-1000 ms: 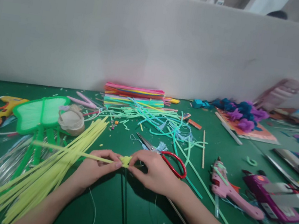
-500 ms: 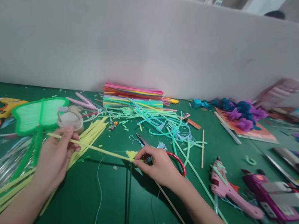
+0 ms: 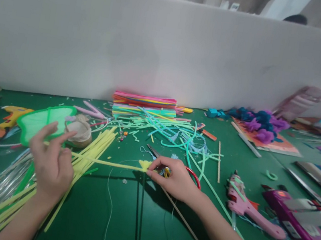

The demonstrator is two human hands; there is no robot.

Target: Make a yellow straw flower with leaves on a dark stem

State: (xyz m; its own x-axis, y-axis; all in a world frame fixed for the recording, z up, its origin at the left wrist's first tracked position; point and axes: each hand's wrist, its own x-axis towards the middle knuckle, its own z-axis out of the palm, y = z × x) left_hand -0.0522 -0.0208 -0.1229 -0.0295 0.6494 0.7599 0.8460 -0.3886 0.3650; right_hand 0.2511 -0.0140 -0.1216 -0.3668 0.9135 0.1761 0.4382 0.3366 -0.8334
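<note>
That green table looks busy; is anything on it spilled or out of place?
Yes. Cut green and blue strips lie scattered in a tangle beside the tidy stack of coloured strips, and small snippets dot the green table. The scissors lie half under the right hand.
</note>
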